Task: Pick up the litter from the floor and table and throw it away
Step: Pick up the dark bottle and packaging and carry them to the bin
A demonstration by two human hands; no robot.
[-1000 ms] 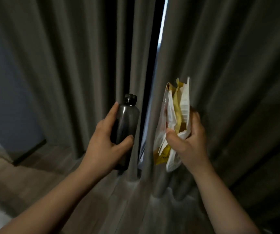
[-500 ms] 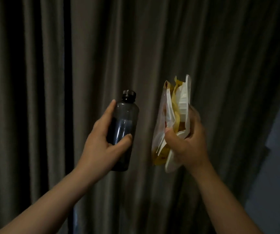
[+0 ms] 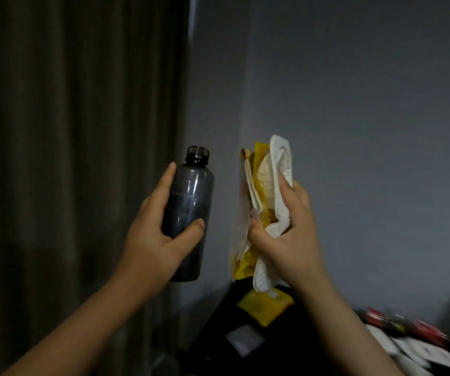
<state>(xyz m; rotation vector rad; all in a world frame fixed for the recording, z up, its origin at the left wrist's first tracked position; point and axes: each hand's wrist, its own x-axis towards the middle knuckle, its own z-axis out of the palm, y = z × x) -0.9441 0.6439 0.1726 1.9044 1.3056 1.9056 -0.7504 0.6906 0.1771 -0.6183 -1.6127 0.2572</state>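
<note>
My left hand [image 3: 154, 234] grips a dark translucent plastic bottle [image 3: 188, 202] with a black cap, held upright at chest height. My right hand [image 3: 289, 234] clutches a bundle of wrappers [image 3: 266, 183]: white crumpled paper, a clear plastic bag and yellow packaging, sticking up above the fist and hanging below it. The two hands are side by side, a short gap apart, in front of a grey wall.
Grey-brown curtains [image 3: 77, 158] fill the left half. A grey wall [image 3: 367, 118] is ahead. Below the hands is a dark bin or bag [image 3: 218, 327] with a yellow packet [image 3: 266, 308] and a pale piece inside. Blurred red and white items [image 3: 413, 337] lie at the lower right.
The view has swung to the right: the curtains now sit at the left and the wall, dark container and cluttered surface have come into sight. Both hands keep the same grips.
</note>
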